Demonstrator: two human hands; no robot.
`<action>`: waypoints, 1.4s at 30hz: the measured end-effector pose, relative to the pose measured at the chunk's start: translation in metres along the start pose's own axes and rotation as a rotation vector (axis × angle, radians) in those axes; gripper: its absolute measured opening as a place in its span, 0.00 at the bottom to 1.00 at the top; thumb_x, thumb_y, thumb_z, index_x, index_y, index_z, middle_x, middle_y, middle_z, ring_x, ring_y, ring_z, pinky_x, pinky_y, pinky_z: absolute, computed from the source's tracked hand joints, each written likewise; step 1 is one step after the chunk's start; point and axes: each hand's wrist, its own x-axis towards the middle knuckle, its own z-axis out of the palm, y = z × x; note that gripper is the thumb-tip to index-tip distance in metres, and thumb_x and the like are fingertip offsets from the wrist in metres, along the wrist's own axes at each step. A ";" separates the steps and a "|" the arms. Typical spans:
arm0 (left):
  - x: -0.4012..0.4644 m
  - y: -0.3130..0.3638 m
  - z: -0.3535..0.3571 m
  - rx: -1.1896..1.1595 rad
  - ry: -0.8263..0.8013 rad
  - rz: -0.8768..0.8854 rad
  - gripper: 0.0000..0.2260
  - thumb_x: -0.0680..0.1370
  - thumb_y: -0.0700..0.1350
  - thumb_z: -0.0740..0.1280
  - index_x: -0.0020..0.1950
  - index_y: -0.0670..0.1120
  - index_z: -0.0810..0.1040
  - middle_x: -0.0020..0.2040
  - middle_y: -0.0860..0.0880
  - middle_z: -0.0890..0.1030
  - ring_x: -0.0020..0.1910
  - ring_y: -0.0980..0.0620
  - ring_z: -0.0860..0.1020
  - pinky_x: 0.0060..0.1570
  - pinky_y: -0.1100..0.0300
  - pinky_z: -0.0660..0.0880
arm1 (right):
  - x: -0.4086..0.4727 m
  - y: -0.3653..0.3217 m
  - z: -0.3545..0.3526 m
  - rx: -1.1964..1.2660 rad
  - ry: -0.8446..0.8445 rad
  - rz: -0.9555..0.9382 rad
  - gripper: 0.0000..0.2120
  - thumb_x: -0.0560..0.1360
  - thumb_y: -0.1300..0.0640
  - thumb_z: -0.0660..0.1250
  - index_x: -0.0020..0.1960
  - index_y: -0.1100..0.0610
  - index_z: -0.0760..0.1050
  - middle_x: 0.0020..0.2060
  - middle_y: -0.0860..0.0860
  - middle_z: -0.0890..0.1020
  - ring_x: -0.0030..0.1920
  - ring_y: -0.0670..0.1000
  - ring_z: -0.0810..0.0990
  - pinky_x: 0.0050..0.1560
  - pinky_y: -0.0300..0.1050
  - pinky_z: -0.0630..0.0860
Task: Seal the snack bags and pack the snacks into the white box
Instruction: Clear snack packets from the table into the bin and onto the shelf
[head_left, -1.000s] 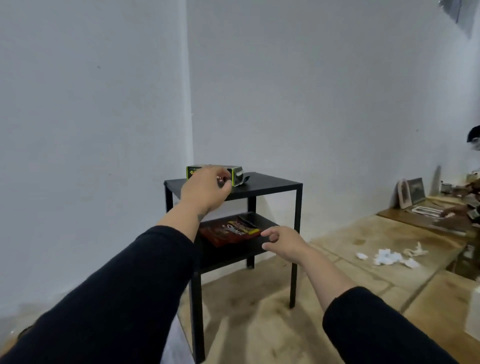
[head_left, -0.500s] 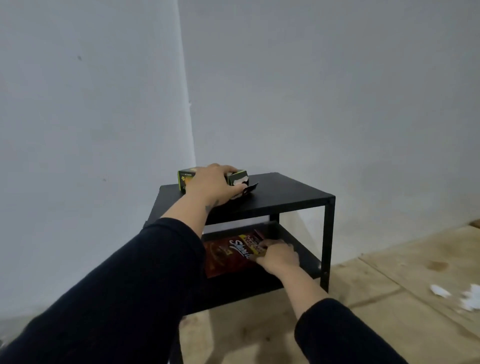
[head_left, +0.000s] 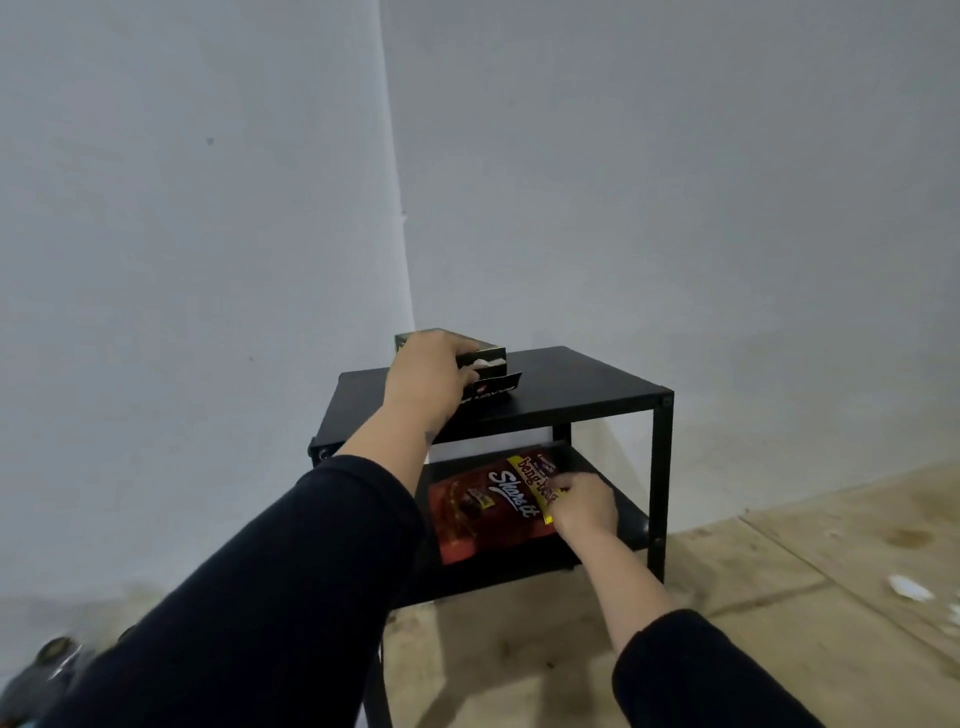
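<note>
Head view: black desk in a corner. On its lower shelf lies a red snack bag, right hand pinching its edge; slide it out flat. Left hand grips a small carton on top; lift level.

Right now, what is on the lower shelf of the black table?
A red snack bag lies flat on the lower shelf, its right edge pinched by the right hand. The left arm hides the shelf's left end.

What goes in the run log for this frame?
left hand: grips small box, top shelf | right hand: pinches red snack bag, lower shelf
</note>
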 end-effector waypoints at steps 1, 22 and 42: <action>-0.005 0.002 -0.002 -0.027 0.013 -0.001 0.13 0.76 0.40 0.68 0.58 0.53 0.82 0.55 0.52 0.83 0.51 0.52 0.79 0.49 0.62 0.73 | -0.004 0.000 -0.004 0.054 0.007 0.014 0.14 0.76 0.63 0.65 0.60 0.53 0.79 0.58 0.53 0.80 0.56 0.55 0.79 0.54 0.47 0.78; -0.209 -0.037 -0.144 -0.220 0.252 0.103 0.15 0.75 0.36 0.66 0.61 0.46 0.81 0.56 0.45 0.83 0.56 0.46 0.80 0.59 0.56 0.75 | -0.262 -0.024 -0.070 0.363 -0.044 -0.014 0.18 0.72 0.68 0.69 0.60 0.56 0.79 0.44 0.51 0.80 0.36 0.45 0.79 0.27 0.33 0.74; -0.526 -0.213 -0.255 0.239 0.359 -0.518 0.17 0.75 0.36 0.68 0.63 0.47 0.79 0.59 0.48 0.82 0.57 0.49 0.80 0.56 0.65 0.70 | -0.410 -0.113 0.131 0.342 -0.877 -0.171 0.19 0.72 0.74 0.66 0.60 0.62 0.78 0.51 0.60 0.79 0.38 0.53 0.80 0.33 0.37 0.81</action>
